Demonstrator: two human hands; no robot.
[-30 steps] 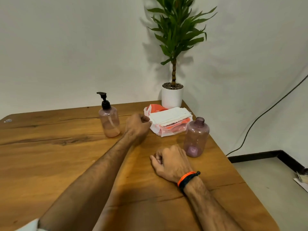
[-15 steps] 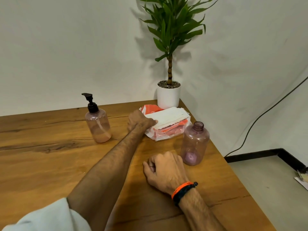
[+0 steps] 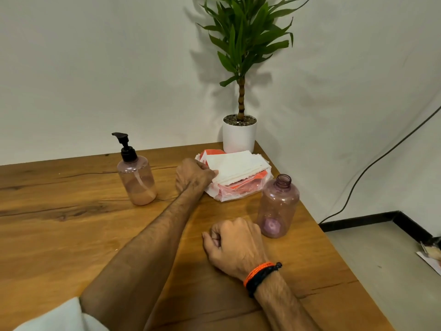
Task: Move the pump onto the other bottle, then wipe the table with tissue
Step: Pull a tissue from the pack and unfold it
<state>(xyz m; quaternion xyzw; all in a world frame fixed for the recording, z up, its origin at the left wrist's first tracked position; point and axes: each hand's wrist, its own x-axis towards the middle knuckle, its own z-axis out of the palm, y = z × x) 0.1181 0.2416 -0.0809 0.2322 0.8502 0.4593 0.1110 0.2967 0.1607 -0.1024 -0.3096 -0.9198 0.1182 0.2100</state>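
Observation:
A pink translucent bottle (image 3: 137, 182) with a black pump (image 3: 124, 146) stands on the wooden table (image 3: 59, 235), left of centre. A second pink bottle (image 3: 278, 206), with no cap and an open neck, stands near the table's right edge. Between them, further back, a stack of white tissue (image 3: 238, 167) lies on an orange and clear plastic packet (image 3: 238, 189). My left hand (image 3: 193, 175) is at the stack's near left edge, its fingers pinched on the tissue. My right hand (image 3: 235, 247) rests on the table as a fist, just left of the open bottle.
A potted plant in a white pot (image 3: 239, 134) stands at the table's far right corner, right behind the tissue. The table's right edge runs close past the open bottle. A black cable (image 3: 372, 163) hangs along the wall on the right.
My left hand has moved right and away from the pump bottle, onto the edge of the tissue stack. The right fist has stayed put. The view has shifted slightly.

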